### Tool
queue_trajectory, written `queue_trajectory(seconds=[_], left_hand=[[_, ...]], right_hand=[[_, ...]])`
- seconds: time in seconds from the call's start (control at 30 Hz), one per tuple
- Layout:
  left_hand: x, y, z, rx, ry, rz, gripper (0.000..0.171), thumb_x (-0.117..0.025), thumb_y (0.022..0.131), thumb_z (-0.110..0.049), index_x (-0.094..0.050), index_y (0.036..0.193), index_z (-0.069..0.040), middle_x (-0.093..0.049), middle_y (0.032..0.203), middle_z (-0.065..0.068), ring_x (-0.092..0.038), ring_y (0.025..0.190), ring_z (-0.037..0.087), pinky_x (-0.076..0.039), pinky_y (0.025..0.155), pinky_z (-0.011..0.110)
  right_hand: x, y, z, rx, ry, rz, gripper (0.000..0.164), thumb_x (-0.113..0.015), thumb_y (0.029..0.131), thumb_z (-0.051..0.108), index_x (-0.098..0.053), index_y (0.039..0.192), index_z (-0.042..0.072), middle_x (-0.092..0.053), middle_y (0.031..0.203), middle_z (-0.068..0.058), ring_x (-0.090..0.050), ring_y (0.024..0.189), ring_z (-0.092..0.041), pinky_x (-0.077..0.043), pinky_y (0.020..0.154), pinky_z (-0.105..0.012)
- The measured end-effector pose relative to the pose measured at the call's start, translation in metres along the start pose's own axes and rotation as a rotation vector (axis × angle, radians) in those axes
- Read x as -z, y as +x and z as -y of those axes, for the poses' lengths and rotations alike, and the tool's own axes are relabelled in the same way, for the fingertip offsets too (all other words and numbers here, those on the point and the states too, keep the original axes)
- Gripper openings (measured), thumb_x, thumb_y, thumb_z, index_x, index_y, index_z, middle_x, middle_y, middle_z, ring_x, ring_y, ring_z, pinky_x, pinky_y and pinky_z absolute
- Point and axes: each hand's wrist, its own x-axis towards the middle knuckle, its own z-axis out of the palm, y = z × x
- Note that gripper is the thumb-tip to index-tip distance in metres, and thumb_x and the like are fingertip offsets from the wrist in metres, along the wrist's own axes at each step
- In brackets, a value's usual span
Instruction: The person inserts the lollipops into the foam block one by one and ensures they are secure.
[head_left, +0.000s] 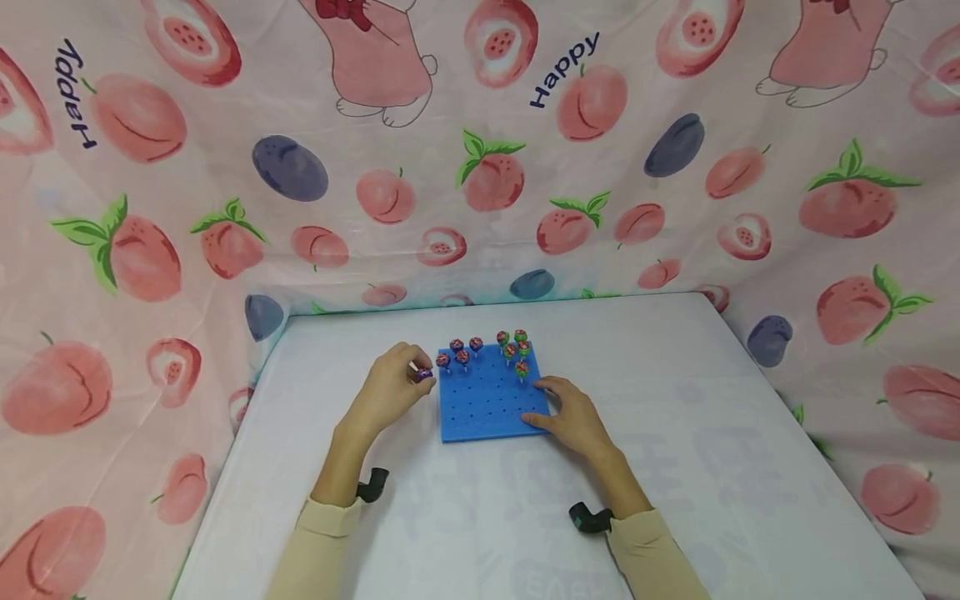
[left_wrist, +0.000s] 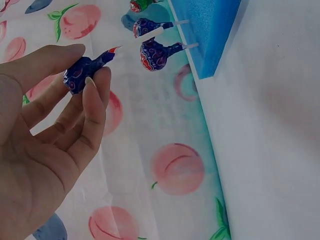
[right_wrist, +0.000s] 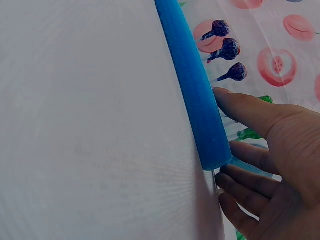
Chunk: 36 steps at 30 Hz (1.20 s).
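In the head view, my left hand [head_left: 390, 385] is beside the left edge of a blue foam board [head_left: 483, 421] with rows of small holes. Its thumb and fingers pinch a purple-wrapped lollipop [left_wrist: 82, 72], whose white stick points toward the board in the left wrist view. Several purple lollipops [head_left: 443, 361] stand in the board's far left part, sticks down. Green-wrapped lollipops [head_left: 521, 368] stand at the far right. My right hand [head_left: 576, 419] touches the board's right edge, with its thumb over the top and its fingers loosely extended in the right wrist view.
The board lies on a white-covered table [head_left: 465, 517]. Behind and at both sides hangs a pink fruit-print cloth [head_left: 420, 150]. A black wrist camera [head_left: 372, 484] sits on the left wrist, and another black camera [head_left: 590, 518] on the right.
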Motion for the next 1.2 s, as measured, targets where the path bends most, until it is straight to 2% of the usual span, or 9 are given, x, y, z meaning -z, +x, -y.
queue_trajectory(seconds=[0.4,0.83,1.2], left_hand=[[-0.005,0.002,-0.004,-0.088,-0.056,-0.085,0.020,-0.081,0.093,-0.011,-0.068,0.108,-0.010,-0.062,0.103,0.003,-0.067,0.091,0.018,-0.061,0.078,0.034],[-0.015,0.009,-0.005,-0.191,-0.084,-0.123,0.022,-0.081,0.092,-0.008,-0.070,0.110,-0.005,-0.063,0.107,0.005,-0.068,0.095,0.024,-0.061,0.086,0.044],[-0.027,0.014,-0.008,-0.225,-0.056,-0.154,0.021,-0.082,0.091,-0.010,-0.070,0.108,-0.006,-0.064,0.106,0.002,-0.065,0.096,0.019,-0.060,0.087,0.043]], right_hand=[[-0.001,0.001,-0.002,-0.028,-0.010,0.006,0.069,-0.088,0.084,0.042,-0.064,0.140,0.011,-0.056,0.152,-0.012,-0.045,0.147,-0.036,-0.038,0.119,-0.055],[-0.001,0.000,0.000,-0.017,-0.009,-0.006,0.068,-0.089,0.084,0.041,-0.064,0.140,0.010,-0.056,0.151,-0.013,-0.046,0.146,-0.037,-0.038,0.118,-0.057],[0.000,-0.001,0.001,-0.026,0.005,-0.002,0.069,-0.089,0.084,0.040,-0.064,0.140,0.010,-0.055,0.152,-0.013,-0.045,0.147,-0.038,-0.037,0.119,-0.057]])
